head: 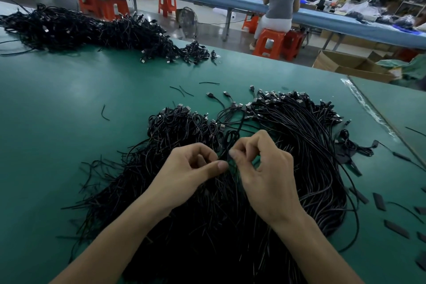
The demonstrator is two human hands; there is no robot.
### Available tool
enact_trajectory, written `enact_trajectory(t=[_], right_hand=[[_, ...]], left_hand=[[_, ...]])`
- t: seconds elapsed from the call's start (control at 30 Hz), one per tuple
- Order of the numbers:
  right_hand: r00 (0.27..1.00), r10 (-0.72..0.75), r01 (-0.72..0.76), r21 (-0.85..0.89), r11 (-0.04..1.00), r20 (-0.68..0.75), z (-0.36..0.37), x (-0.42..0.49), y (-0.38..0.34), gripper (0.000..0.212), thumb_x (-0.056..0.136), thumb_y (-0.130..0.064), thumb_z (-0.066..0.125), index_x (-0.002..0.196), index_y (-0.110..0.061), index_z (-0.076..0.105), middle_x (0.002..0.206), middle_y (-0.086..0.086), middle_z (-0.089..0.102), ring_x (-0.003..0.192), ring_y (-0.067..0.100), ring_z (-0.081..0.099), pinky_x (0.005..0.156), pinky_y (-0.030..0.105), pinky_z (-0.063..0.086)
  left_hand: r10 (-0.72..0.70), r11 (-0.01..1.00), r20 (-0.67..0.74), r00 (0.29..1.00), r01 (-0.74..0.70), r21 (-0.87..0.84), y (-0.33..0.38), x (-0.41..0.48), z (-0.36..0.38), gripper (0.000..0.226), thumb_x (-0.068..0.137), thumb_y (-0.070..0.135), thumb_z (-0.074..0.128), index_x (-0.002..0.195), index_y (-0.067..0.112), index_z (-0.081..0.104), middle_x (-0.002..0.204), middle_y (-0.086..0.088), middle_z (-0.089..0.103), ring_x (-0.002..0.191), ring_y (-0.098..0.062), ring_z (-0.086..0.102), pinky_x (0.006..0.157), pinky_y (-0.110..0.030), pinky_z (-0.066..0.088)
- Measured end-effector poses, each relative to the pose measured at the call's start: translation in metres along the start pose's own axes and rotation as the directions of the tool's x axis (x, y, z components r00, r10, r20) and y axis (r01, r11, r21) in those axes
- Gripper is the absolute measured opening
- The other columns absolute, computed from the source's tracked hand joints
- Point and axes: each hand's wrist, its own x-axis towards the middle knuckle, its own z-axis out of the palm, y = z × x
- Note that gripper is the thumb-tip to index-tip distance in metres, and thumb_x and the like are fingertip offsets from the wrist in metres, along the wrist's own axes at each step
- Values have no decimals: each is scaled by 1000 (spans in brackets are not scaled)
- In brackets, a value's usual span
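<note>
A big heap of thin black USB cables (288,127) lies on the green table (69,104) in front of me. My left hand (191,173) and my right hand (265,168) meet above the heap's middle. Both pinch the same looped black cable (231,138) between thumb and fingertips, the loop rising just beyond the fingers. A smaller clump of coiled cables (179,124) sits to the left of the loop.
A second long pile of black cables (92,30) lies at the table's far left. Loose black ties (379,202) are scattered at the right edge. Beyond the table are orange stools (268,41), cardboard boxes (350,64) and a seated person (281,0) at a blue bench.
</note>
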Motion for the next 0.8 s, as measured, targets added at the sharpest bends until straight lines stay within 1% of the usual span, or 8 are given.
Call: enact_trajectory(t=[0.1,0.2,0.27,0.33,0.43,0.5,0.63,0.8], right_hand=[[996,89,-86,113,990,-25,4,-1,-2,42,87,0,70,71,-20,36,82,-9,63,80,10,63,63,23,51],[989,145,-140,238,961,-4,7,-2,-4,42,86,5,69,71,-16,36,82,-6,65,79,7,64,66,12,51],[987,158,-161,286,945,34,7,-2,-4,43,86,7,67,71,-15,34,79,0,64,78,16,64,67,20,54],[981,182,-192,317,929,62,8,-3,-3,44,88,5,66,71,-16,32,74,6,64,81,28,65,69,32,58],[972,207,-234,365,901,113,9,-4,-3,45,90,-1,67,68,-19,32,66,16,56,64,30,55,61,35,51],[963,229,-265,362,894,141,9,-4,-2,46,89,-7,70,65,-22,33,60,11,47,57,27,41,54,43,43],[927,306,-372,439,818,216,6,-4,5,48,88,-4,71,62,-23,36,62,14,48,60,24,42,58,37,43],[822,446,-569,527,631,353,7,-6,24,40,88,2,69,68,-21,43,68,2,62,64,12,53,58,20,46]], left_hand=[[-48,998,-6,999,48,-37,2,1,-1,20,81,29,77,91,16,65,58,0,62,44,-12,54,40,-18,41],[-15,975,22,1000,19,-220,1,3,1,13,93,5,64,105,6,63,83,-13,75,75,-25,74,63,-26,58],[-11,929,-16,1000,4,-371,0,5,0,23,99,-6,45,107,4,64,84,-10,75,79,-23,74,65,-25,58],[-18,881,-31,999,1,-472,0,6,0,29,98,2,39,105,9,66,81,-5,74,75,-16,72,63,-22,56],[96,961,-42,995,-103,-258,-3,7,0,24,85,30,68,108,23,70,91,-1,76,86,-11,72,73,-19,55],[142,965,2,990,-138,-223,-3,8,-1,40,78,25,81,115,20,66,101,-5,77,94,-17,73,79,-21,55],[198,955,62,978,-179,-235,-1,11,-5,44,76,16,78,117,16,62,104,-7,76,85,-15,69,77,-20,54],[252,967,120,960,-246,-62,-6,18,-7,35,80,10,77,105,30,62,100,-3,76,76,-14,63,74,-29,56]])
